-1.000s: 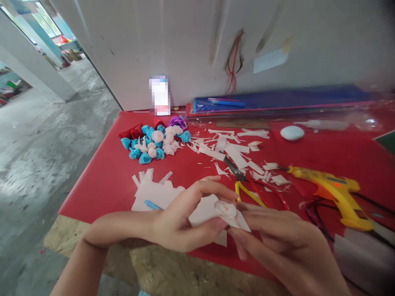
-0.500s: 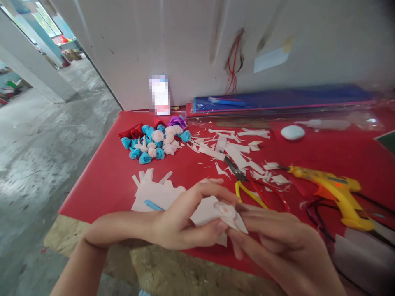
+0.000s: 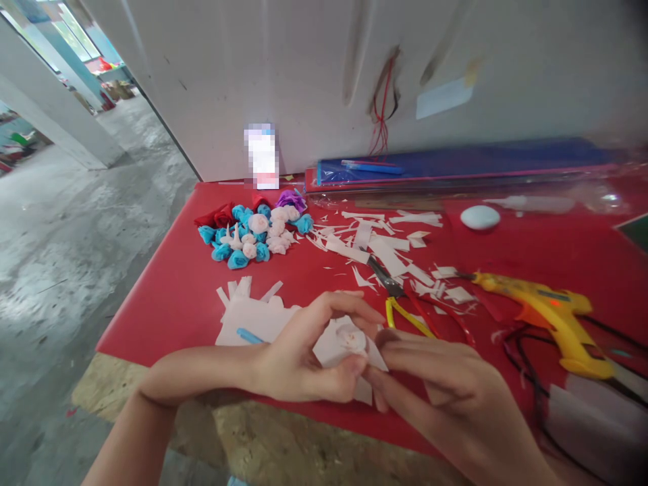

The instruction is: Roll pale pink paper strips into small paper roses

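Observation:
Between my hands is a pale pink paper flower [image 3: 352, 339], its petals curled round a small centre and a wider paper edge sticking out. My left hand [image 3: 316, 354] is closed on it, with the thumb across the front. From the other side, the fingers of my right hand [image 3: 435, 385] pinch the flower's right edge. Beneath my left hand lie pale paper sheets [image 3: 248, 317] with a blue pen [image 3: 250, 335] on them. Just beyond my fingers are cutting pliers [image 3: 392, 287] with red and yellow handles.
Finished blue, pink, red and purple paper flowers [image 3: 237, 259] are heaped at the back left. White paper scraps [image 3: 389, 256] litter the middle. A yellow glue gun [image 3: 547, 307] with a cable lies right. A phone [image 3: 262, 158] leans on the wall near a white oval object [image 3: 480, 217].
The flower and both hands have shifted slightly left. My right fingertips have moved along the flower's right edge, and more of its paper shows.

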`<state>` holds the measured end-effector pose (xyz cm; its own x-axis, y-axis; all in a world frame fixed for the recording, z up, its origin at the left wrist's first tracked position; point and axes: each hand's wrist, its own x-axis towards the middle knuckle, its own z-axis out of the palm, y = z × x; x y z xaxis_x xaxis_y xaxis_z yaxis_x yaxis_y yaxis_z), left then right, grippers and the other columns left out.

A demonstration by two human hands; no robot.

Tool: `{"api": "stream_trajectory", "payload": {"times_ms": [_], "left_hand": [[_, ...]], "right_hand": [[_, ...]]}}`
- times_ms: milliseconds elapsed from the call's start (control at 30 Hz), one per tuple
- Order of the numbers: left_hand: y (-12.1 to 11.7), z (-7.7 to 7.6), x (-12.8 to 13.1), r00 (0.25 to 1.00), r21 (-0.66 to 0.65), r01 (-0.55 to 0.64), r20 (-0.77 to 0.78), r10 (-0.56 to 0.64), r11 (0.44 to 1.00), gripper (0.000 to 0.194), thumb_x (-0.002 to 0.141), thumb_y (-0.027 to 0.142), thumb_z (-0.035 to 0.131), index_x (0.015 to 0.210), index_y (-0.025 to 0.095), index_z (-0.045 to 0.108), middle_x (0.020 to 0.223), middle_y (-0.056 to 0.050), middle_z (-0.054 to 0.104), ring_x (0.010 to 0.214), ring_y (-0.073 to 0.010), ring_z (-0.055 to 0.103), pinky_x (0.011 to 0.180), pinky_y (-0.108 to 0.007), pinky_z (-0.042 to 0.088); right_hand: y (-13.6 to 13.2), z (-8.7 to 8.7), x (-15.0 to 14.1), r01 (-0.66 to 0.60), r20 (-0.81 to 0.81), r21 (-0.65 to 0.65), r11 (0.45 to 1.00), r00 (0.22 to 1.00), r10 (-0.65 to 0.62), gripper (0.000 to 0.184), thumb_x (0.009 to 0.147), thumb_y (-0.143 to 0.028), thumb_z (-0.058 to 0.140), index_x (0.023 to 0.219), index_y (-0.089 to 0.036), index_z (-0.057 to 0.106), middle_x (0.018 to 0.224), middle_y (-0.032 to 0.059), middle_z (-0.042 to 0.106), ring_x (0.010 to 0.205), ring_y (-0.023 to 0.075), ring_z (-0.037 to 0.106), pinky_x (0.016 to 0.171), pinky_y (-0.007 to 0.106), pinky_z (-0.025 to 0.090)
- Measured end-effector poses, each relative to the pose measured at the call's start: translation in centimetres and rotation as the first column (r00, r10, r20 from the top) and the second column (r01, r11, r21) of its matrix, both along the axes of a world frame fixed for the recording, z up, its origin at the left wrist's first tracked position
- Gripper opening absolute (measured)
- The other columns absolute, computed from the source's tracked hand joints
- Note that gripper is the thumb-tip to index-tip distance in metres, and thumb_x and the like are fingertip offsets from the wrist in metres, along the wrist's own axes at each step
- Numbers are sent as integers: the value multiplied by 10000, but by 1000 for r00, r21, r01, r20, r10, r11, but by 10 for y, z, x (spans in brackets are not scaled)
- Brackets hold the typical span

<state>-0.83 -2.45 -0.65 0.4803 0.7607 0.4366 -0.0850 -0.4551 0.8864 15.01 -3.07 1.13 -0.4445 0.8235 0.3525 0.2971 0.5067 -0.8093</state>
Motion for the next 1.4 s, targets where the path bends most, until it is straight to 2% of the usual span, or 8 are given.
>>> {"api": "stream_trajectory", "payload": {"times_ms": [400, 767, 900, 967, 1000, 1133, 1267, 1400], "left_hand": [[3, 7, 0, 998, -71, 40, 46, -37, 997, 286, 748, 64, 496, 1000, 182, 430, 792, 2, 498, 736, -97, 503, 772, -275, 452], [7, 18, -3, 995, -41, 89, -46, -90, 995, 252, 725, 33, 511, 946, 143, 463, 722, -3, 502, 687, -102, 504, 685, -261, 467], [9, 18, -5, 992, -36, 119, -42, -121, 992, 261, 715, 27, 521, 947, 136, 471, 709, -3, 504, 684, -108, 512, 713, -296, 474], [10, 19, -6, 992, -38, 120, -41, -122, 992, 265, 717, 26, 527, 953, 135, 476, 716, -9, 514, 697, -111, 520, 722, -300, 477], [10, 19, -6, 991, -32, 126, -40, -127, 992, 264, 717, 26, 531, 952, 134, 478, 717, -11, 520, 701, -113, 523, 727, -301, 480], [13, 19, -8, 985, 41, 166, -55, -164, 985, 272, 714, 21, 536, 950, 143, 478, 718, -14, 544, 718, -114, 539, 779, -322, 486], [15, 17, -9, 981, 105, 186, -75, -179, 977, 318, 692, 25, 558, 970, 157, 480, 755, -29, 574, 761, -129, 557, 808, -327, 490], [16, 16, -10, 980, 108, 192, -77, -185, 975, 312, 686, 19, 568, 954, 159, 490, 762, -28, 577, 757, -124, 563, 785, -302, 498]], "right_hand": [[0, -1, 6, -26, 53, 16, 1000, 998, 25, 298, 797, -143, 489, 503, -180, 519, 447, -41, 522, 409, 65, 501, 419, 149, 407], [-1, 4, 6, -73, 35, -7, 997, 997, 73, 238, 763, -80, 488, 547, -178, 510, 508, -44, 567, 447, 48, 528, 430, 115, 407], [-6, -1, 14, -30, 51, 19, 999, 998, 29, 221, 789, -142, 494, 588, -200, 563, 627, -7, 643, 544, 86, 597, 472, 137, 459], [-7, -5, 19, 29, 98, 48, 998, 995, -34, 117, 785, -221, 536, 716, -211, 630, 719, 26, 674, 649, 134, 632, 551, 184, 503], [-7, -6, 20, 70, 102, 34, 997, 992, -73, 138, 793, -255, 530, 726, -211, 642, 727, 35, 677, 655, 144, 634, 549, 198, 505], [-4, -5, 18, -43, 51, -199, 979, 997, 54, 368, 826, -303, 495, 472, -205, 522, 422, -49, 512, 381, 76, 500, 427, 174, 433], [1, 0, 13, -153, -59, -305, 940, 988, 142, 409, 855, -291, 425, 463, -186, 472, 406, -54, 470, 382, 70, 489, 453, 184, 421], [2, -3, 14, -206, -13, -349, 914, 977, 215, 401, 852, -266, 407, 464, -189, 474, 407, -45, 481, 404, 91, 528, 451, 196, 442]]}}
